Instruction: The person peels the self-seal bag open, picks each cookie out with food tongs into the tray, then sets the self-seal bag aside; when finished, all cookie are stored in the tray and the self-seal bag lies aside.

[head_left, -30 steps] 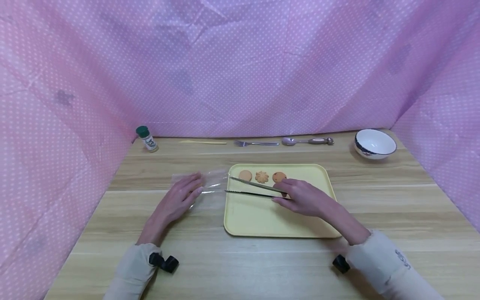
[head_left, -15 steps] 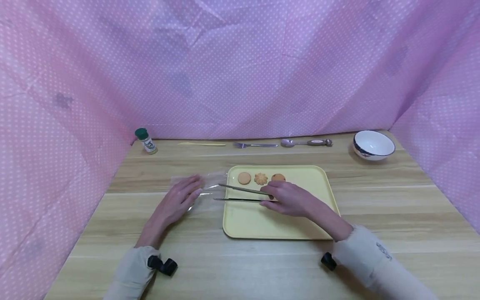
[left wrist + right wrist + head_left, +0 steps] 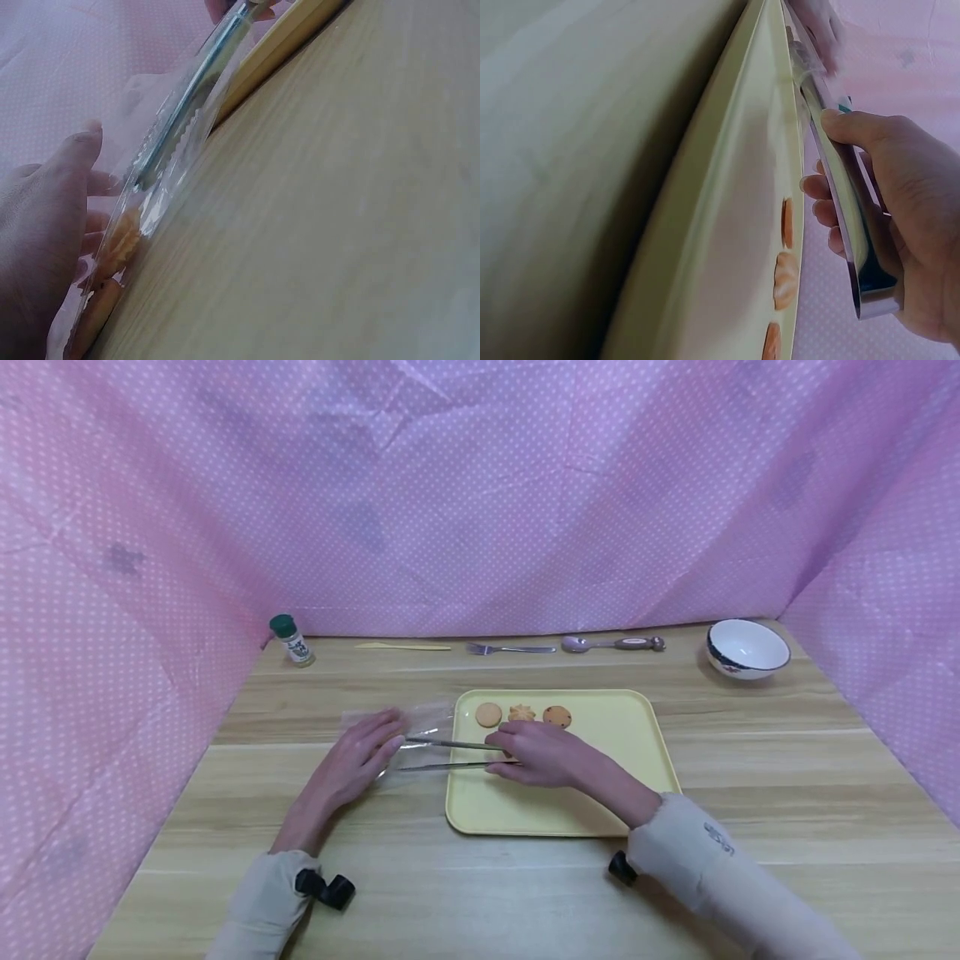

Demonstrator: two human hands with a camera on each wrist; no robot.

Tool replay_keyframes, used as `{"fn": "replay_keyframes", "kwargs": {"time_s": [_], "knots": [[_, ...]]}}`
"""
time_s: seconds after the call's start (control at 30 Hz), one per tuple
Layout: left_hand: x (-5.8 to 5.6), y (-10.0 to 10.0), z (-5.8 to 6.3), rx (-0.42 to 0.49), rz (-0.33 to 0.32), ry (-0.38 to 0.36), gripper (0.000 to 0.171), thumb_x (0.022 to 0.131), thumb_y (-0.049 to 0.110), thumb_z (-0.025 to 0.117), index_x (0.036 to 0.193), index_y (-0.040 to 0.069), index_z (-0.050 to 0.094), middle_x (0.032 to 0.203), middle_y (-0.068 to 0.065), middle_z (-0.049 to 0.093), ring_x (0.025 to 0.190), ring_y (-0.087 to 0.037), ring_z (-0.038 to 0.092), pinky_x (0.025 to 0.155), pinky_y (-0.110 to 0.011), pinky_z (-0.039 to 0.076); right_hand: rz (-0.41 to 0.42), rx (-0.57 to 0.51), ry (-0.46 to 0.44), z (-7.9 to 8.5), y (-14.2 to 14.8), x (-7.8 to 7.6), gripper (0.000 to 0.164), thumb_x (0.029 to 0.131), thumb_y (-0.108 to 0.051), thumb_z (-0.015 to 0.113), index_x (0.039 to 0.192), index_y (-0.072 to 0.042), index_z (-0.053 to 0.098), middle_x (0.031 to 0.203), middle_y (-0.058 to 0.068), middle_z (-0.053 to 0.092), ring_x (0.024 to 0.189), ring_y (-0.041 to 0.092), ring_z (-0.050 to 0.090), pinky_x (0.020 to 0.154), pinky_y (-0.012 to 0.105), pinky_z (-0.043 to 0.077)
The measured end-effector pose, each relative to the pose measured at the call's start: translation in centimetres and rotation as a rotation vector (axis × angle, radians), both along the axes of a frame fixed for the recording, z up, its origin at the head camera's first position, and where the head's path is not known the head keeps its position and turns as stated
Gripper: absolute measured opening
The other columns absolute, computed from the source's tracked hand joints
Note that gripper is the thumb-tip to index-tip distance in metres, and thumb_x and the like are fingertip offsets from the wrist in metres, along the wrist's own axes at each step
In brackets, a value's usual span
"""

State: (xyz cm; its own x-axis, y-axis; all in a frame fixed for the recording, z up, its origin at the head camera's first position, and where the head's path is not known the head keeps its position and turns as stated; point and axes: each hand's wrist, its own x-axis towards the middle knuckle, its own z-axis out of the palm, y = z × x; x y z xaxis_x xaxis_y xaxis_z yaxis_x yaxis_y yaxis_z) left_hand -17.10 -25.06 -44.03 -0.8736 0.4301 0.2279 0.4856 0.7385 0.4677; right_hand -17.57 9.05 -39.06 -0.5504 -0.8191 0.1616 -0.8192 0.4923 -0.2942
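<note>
"Your right hand [image 3: 543,753] is gripping tongs [image 3: 851,202], tips reaching into the clear bag [image 3: 427,718]."
"And your left hand [image 3: 356,764] is touching that bag beside the tray [image 3: 555,806], fingers extended; cookies [image 3: 116,251] are lying inside."

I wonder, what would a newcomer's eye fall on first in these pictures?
Probably the pink dotted cloth hanging behind the table. Next, the yellow tray bearing three cookies, right of centre. Above it, the right hand grips metal tongs reaching into a clear bag at the left hand.
</note>
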Motion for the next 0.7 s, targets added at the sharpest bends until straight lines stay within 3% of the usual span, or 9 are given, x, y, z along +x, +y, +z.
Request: {"fn": "replay_keyframes", "kwargs": {"time_s": [0.3, 0.7], "knots": [[0.0, 0.0, 0.1, 0.005, 0.0, -0.008, 0.045, 0.11, 0.031, 0.05, 0.146, 0.005, 0.059, 0.156, -0.018, 0.047, 0.145, -0.041, 0.04, 0.118, -0.061, 0.029, 0.027, 0.025, 0.025, 0.0, -1.9, -0.4, 0.03, 0.1, -0.027, 0.071, 0.116, -0.002, 0.071, 0.09, 0.002, 0.063, 0.077, 0.012, 0.058, 0.07, 0.029, 0.054], [-0.2, 0.1, 0.0, 0.002, -0.007, 0.016, 0.044, 0.11, 0.029, 0.052, 0.144, 0.004, 0.06, 0.155, -0.018, 0.049, 0.144, -0.04, 0.042, 0.118, -0.059, 0.03, 0.07, 0.037, 0.047, -0.3, -3.2, -0.9, 0.024, 0.1, -0.026, 0.071, 0.107, -0.003, 0.071, 0.085, 0.0, 0.061, 0.073, 0.009, 0.055, 0.062, 0.022, 0.05]]}}
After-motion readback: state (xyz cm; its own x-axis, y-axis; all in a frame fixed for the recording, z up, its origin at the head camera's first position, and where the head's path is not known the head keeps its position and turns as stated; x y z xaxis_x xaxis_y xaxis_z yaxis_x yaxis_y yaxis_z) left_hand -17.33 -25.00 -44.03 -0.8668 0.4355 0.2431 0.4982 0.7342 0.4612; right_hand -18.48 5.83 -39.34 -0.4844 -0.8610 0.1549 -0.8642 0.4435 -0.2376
